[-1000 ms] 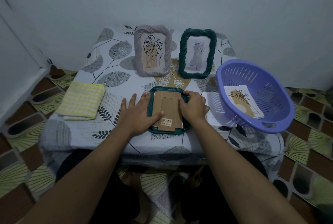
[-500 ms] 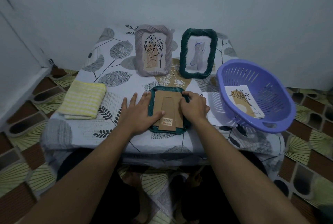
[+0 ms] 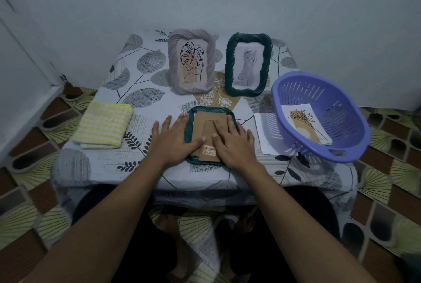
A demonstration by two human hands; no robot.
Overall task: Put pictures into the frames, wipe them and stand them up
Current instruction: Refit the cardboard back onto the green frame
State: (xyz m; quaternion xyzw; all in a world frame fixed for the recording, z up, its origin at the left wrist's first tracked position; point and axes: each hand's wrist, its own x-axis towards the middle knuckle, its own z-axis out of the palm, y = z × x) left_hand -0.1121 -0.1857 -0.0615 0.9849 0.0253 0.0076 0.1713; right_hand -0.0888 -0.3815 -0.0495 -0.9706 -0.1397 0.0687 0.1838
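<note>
Frame (image 3: 209, 109), dark green, face-down, near centre of table (image 3: 159, 173); left hand (image 3: 173, 144) and right hand (image 3: 237, 146) flat on its cardboard backing (image 3: 200, 128), grasping nothing.

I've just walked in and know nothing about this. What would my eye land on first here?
The left hand and right hand press flat on the brown back of a face-down frame at the table's near edge. Behind it stand a grey frame with a leaf drawing and a green frame with a cat. At the right, a purple basket holds another picture.
</note>
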